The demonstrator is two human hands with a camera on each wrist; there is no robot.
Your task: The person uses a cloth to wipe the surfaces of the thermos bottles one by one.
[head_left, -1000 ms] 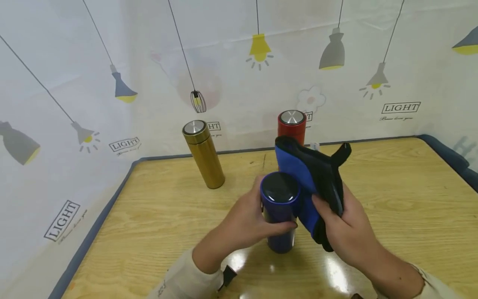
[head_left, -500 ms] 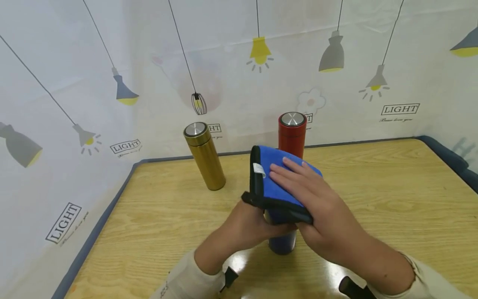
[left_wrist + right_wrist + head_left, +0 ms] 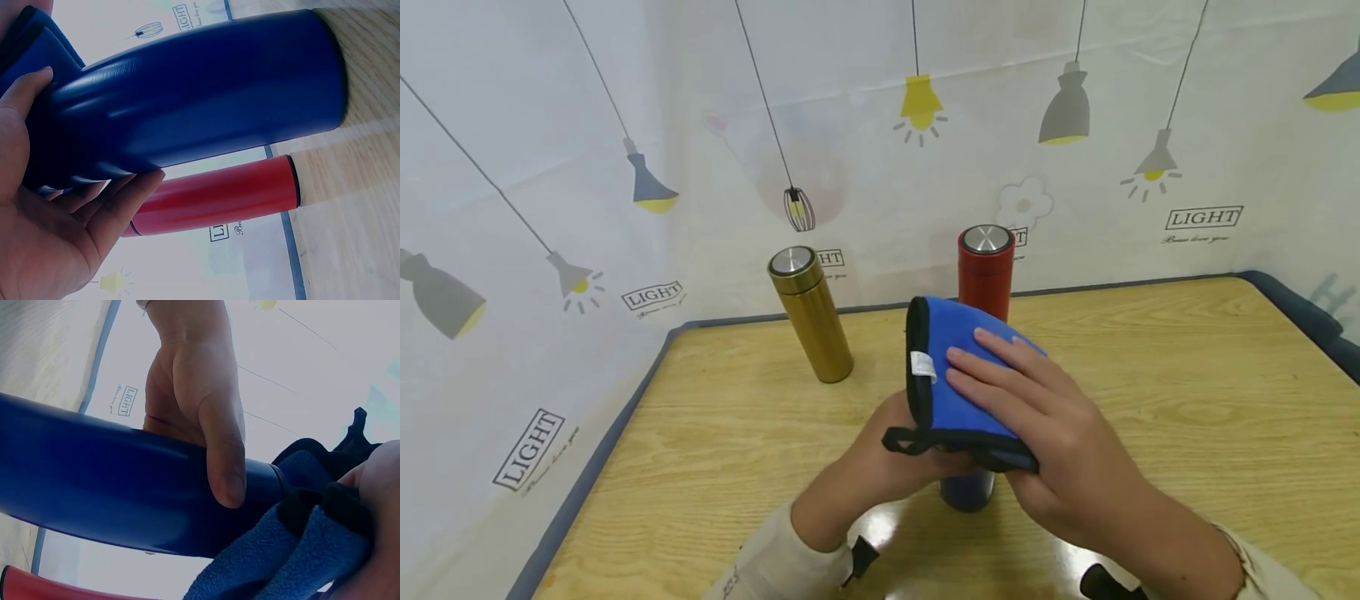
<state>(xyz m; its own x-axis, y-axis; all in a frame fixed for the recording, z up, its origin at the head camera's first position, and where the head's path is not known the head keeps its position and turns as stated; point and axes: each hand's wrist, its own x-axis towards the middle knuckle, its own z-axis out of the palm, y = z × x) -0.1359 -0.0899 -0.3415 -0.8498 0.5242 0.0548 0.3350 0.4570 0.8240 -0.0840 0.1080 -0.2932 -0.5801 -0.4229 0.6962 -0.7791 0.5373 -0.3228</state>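
Note:
A blue thermos flask stands on the wooden table, its top hidden in the head view under a folded blue cloth with black edging, a hanging loop and a white tag. My left hand grips the flask's upper part, thumb on one side and fingers on the other, as the left wrist view shows. Over the flask's lid, my right hand holds the cloth, its fingers spread across the upper face and its thumb lower down. In the right wrist view, folds of cloth wrap the flask's end.
Behind the cloth a red thermos flask with a steel lid stands near the table's back edge. A gold flask stands back left. A white sheet printed with lamps hangs behind the table.
The right hand has brought the cloth from the flask's right side onto its top, turning it over so the tag shows. Lately the cloth has shifted slightly downward. The left hand keeps its grip.

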